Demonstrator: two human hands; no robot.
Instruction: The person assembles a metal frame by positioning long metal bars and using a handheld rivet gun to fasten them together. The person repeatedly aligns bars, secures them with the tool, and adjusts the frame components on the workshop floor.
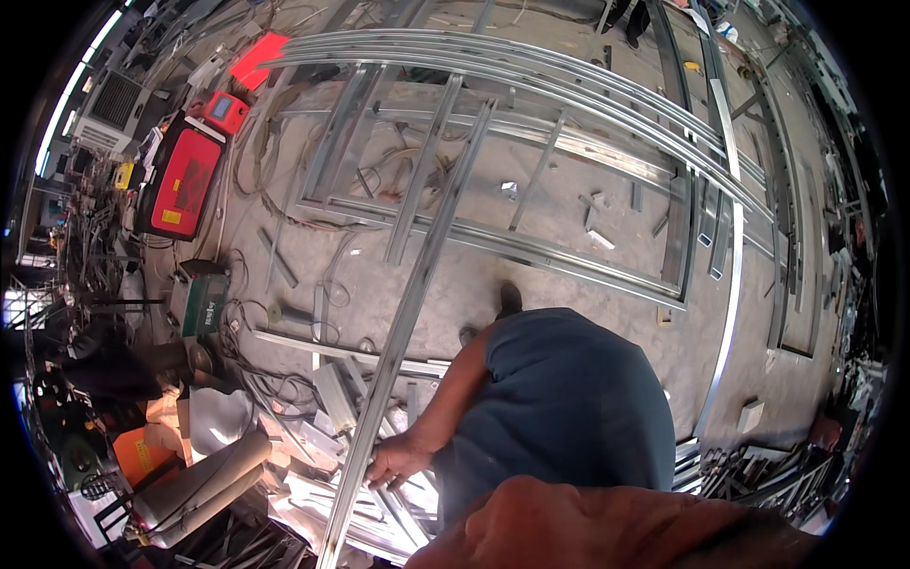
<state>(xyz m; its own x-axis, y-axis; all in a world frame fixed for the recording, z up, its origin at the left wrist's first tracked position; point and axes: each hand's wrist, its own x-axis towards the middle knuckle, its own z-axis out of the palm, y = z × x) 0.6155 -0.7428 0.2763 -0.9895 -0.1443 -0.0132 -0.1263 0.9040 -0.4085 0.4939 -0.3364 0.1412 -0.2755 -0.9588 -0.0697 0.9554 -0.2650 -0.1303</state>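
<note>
My left hand (396,462) is at the near end of a long silvery metal bar (417,284), its fingers curled against the bar's right side. The bar runs from the lower edge up to a rectangular metal frame (559,258), where its far end overlaps the frame's near side. Beneath my left hand lie loose bright metal strips (403,517) and offcuts. Another, shorter bar (427,171) crosses the frame beside the long one. My right hand does not show; my blue-grey shirt fills the lower middle.
Several long rails (531,71) lie across the frame's far side. To the left stand a red machine case (185,180), a green box (204,303) and tangled cables (275,384). Cardboard tubes (204,493) lie at lower left. A person's legs (633,21) show at the far top.
</note>
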